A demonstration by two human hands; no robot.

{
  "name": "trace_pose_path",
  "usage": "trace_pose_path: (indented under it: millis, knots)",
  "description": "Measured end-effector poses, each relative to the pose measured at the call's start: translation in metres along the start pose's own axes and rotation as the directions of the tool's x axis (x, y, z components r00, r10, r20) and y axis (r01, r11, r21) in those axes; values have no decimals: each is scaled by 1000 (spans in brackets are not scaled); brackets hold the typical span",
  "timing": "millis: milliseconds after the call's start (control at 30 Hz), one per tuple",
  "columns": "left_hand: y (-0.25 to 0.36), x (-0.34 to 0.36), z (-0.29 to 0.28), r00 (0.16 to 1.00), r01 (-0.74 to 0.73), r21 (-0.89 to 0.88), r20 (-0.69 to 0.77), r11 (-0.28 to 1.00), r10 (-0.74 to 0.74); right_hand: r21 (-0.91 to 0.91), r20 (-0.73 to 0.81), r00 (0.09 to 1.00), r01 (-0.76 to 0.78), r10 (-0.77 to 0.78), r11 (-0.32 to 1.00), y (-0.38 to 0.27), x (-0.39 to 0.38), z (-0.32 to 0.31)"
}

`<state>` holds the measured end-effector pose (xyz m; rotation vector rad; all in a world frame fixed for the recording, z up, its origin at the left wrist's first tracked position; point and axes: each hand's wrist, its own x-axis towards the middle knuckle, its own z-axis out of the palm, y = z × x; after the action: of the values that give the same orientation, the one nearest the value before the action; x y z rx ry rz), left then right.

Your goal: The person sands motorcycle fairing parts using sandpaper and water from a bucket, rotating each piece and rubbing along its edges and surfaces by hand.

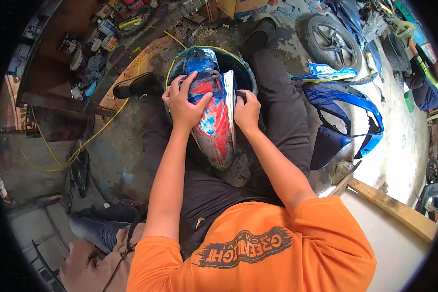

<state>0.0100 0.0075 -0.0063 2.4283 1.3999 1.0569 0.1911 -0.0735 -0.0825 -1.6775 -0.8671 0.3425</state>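
Note:
A motorcycle fender (213, 134) with patchy red, blue, white and grey paint lies between my knees, partly over a dark round tub (247, 72). My left hand (184, 103) grips its left side, fingers spread over the curved top and thumb towards the middle. At the fender's right edge, my right hand (247, 113) is closed, pinching a small dark piece (240, 94) that could be a sanding pad. The fingers hide most of that piece. Water or the tub's contents cannot be made out clearly.
Blue body panels (348, 114) and a spoked wheel (333, 43) lie on the floor to the right. A yellow hose (100, 134) curves along the left, near shelves of cans (107, 27). A wooden beam (392, 207) lies at the lower right; another person (426, 80) is at the far right.

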Motion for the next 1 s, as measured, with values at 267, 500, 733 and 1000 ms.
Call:
trace_pose_path:
  millis: [267, 500, 733, 1000]
  knots:
    - [-6, -4, -2, 1000, -2, 5, -14, 1000, 2, 44, 56, 998, 15, -17, 999, -21, 6, -1]
    - [-6, -5, -3, 1000, 3, -7, -11, 1000, -3, -4, 122, 992, -36, 36, 999, -23, 22, 5]
    - [-3, -2, 1, 1000, 0, -6, -12, 1000, 0, 19, 50, 998, -48, 47, 999, -5, 24, 7]
    - [-4, -5, -2, 1000, 16, 9, -4, 1000, -16, 43, 73, 997, -7, 4, 999, -24, 11, 1]
